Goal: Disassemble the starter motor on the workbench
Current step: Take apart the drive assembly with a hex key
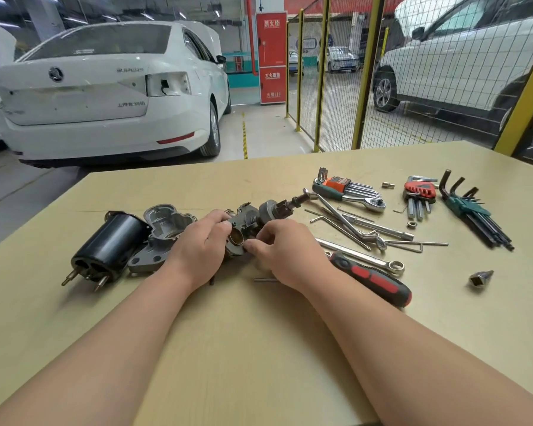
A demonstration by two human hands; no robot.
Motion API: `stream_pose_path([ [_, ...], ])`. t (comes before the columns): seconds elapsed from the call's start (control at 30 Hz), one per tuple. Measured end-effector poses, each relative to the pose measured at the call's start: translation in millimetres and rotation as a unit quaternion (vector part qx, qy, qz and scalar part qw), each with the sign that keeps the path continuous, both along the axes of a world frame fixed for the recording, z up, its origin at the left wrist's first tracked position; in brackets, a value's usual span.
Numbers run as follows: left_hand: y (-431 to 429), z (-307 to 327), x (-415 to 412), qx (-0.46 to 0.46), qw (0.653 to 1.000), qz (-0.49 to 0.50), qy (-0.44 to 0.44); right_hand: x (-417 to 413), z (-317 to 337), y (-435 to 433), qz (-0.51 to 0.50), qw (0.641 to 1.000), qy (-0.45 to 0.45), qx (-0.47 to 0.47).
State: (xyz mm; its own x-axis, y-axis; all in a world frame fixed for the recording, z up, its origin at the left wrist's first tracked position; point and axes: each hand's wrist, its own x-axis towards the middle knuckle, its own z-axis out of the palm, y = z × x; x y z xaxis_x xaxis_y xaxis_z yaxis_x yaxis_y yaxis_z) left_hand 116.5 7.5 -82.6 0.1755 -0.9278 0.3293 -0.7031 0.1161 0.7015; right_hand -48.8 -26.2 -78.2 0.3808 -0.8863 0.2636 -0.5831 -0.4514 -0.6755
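The starter motor lies in pieces at the middle of the beige workbench (259,333). A black cylindrical motor body (108,245) with two terminal studs lies at the left. Beside it rests the grey cast aluminium housing (163,224). My left hand (199,249) and my right hand (282,252) both grip a grey metal sub-assembly (242,226) with a brass-coloured ring facing me. Behind it lies a shaft with a round gear part (279,207). My fingers hide the lower part of the sub-assembly.
To the right lie a red-and-black handled tool (373,279), a combination wrench (363,258), a ratchet (351,198), loose hex keys (413,242), three hex key sets (420,193), a socket bit (480,278). A white car and yellow mesh fencing stand beyond the bench.
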Motion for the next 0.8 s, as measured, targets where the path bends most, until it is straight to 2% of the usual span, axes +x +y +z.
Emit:
stream_pose_path([
  [0.13,-0.5,2.2,-1.4,-0.005,0.999,0.001,0.036,-1.7,-1.0,1.4,0.024,0.999,-0.002,-0.02],
  [0.37,5.0,-0.7,0.7,-0.012,0.998,-0.037,0.039,5.4,-2.0,10.8,0.027,0.998,-0.007,-0.062],
  [0.5,7.1,-2.2,0.7,-0.022,0.998,-0.047,0.037,5.5,-10.6,18.9,0.011,0.998,-0.048,-0.026],
  [0.67,8.2,-2.6,0.2,-0.024,0.998,-0.06,0.026,5.1,-7.8,20.3,-0.003,1.0,-0.004,-0.012],
  [0.8,8.2,-2.6,-0.1,-0.024,0.998,-0.055,0.034,4.6,-7.9,24.3,-0.001,1.0,-0.027,0.003],
])
